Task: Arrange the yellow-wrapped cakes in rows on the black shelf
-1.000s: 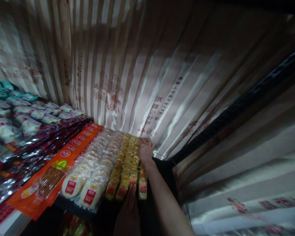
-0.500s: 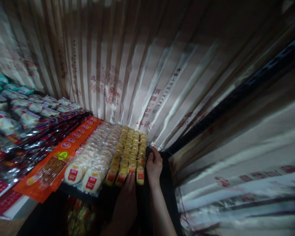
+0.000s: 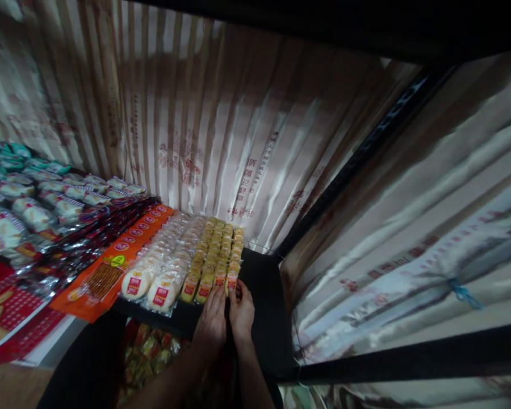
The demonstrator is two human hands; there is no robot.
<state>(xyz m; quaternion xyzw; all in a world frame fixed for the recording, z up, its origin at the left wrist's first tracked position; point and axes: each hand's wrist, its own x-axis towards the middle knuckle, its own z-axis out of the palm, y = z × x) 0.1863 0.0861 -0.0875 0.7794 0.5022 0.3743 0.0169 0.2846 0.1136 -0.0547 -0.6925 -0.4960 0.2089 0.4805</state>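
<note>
Small yellow-wrapped snack packets [image 3: 206, 261] stand in several narrow rows on a black shelf [image 3: 264, 289]. My left hand [image 3: 213, 318] reaches to the front ends of these rows, its fingers stretched out against the packets. Beside it, my right hand [image 3: 242, 312] has its fingers curled at the front packet of the rightmost row [image 3: 231, 278], seeming to pinch its lower right side. The rightmost row sits close against its neighbour. Where the fingertips meet the packets is partly hidden.
White round crackers in clear wrap [image 3: 164, 292] and an orange snack bag [image 3: 106, 278] lie left of the rows. Silver-and-red packets [image 3: 68, 207] pile further left. A pleated printed curtain [image 3: 187, 125] hangs behind; a dark post [image 3: 344, 159] stands right. Wrapped snacks [image 3: 151, 349] lie below the shelf.
My right hand has come from beside the row's right side to its front end. The rightmost row has closed up leftward against its neighbour. The view has shifted and tilted.
</note>
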